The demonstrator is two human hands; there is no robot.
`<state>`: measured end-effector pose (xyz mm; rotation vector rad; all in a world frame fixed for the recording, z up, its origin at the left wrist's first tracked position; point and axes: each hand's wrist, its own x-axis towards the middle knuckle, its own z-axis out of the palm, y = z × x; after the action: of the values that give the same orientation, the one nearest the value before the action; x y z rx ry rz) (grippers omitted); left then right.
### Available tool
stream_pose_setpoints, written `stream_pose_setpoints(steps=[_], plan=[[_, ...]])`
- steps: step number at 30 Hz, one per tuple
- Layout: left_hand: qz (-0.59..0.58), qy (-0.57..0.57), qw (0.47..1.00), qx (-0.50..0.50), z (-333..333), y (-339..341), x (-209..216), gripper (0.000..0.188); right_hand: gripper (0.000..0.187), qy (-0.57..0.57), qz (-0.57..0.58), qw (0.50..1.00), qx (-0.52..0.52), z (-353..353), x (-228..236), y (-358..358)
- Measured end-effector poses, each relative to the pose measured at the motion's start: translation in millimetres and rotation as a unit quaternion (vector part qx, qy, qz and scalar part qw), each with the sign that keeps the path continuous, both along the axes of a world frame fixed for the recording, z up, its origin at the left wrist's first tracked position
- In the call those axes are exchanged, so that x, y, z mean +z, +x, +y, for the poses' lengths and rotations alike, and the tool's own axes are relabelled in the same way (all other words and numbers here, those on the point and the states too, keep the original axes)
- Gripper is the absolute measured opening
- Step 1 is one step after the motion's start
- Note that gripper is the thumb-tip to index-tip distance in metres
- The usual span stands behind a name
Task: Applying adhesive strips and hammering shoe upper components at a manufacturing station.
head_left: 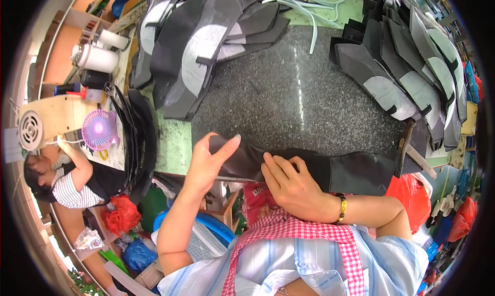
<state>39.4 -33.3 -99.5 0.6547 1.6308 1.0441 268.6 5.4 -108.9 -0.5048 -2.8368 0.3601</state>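
Observation:
A long strip of smooth black leather-like material lies along the near edge of the dark speckled work slab. My left hand grips its left end, thumb on top and the other fingers partly hidden. My right hand is closed on the strip's near edge around the middle, fingers bent over the top and thumb out of sight. Across the strip's right end rests a hammer-like tool with a worn brown head and a pale wooden handle.
Stacks of black and grey cut pieces with whitish patches stand at the far left and far right. Pale strips lie at the back. Curved black pieces, a purple fan and another person are left.

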Motion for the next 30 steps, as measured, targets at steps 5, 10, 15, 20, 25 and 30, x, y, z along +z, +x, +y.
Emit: stream_pose_setpoints(steps=[5, 10, 15, 20, 25, 30], plan=[[-0.159, -0.059, 0.982, 0.089, -1.9, -5.5, -1.3, 0.018, 0.067, 0.011, -0.017, 1.0, -0.015, -3.7, -3.8, -4.4], [-0.183, -0.105, 0.967, 0.146, 6.9, 0.0, 10.3, 0.019, 0.072, -0.038, -0.038, 0.999, 0.01, 2.4, 4.6, -1.1], [-0.161, -0.111, 0.98, 0.039, 9.5, -18.3, 4.5, 0.018, 0.07, -0.045, -0.058, 0.997, 0.02, 3.1, 6.7, -3.9], [-0.143, -0.078, 0.986, 0.047, 4.3, -19.1, -3.6, 0.016, 0.065, -0.043, -0.075, 0.996, 0.017, 2.4, 10.0, -4.3], [-0.136, -0.02, 0.989, 0.051, -7.2, -17.9, -13.5, 0.016, 0.061, -0.047, -0.088, 0.995, 0.016, 4.2, 15.0, -6.6], [0.061, 0.044, 0.997, -0.029, -5.0, -15.1, -15.7, 0.018, 0.06, -0.067, -0.108, 0.992, 0.022, 4.1, 22.0, -14.1]])
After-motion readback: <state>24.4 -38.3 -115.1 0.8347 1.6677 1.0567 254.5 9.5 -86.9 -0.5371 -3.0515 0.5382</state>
